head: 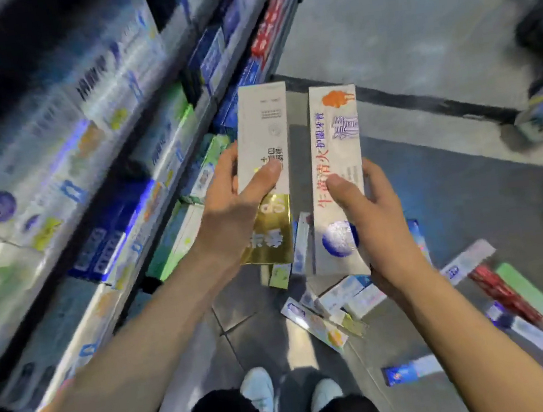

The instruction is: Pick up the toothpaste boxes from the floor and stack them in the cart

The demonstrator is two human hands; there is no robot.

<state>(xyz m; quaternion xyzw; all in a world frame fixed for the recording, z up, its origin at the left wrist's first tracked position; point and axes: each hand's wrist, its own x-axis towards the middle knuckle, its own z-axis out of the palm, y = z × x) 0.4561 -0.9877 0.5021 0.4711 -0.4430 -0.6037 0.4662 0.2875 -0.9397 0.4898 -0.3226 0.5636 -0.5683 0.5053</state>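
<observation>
**Two boxes in hand, most on the floor**

Nearest me, my left hand (229, 211) pinches a white-and-gold toothpaste box (264, 172), thumb on its face; my right hand (374, 223) clamps a white box with red lettering (337, 176) likewise. Both stand upright, side by side, above the scattered boxes (331, 305) on the floor (451, 189) by the shelf's foot. I see no cart; I judge the job barely begun.

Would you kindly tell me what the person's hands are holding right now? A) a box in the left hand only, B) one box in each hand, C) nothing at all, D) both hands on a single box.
B: the left hand grips a white and gold box, while the right hand grips a white box with red lettering.
</observation>
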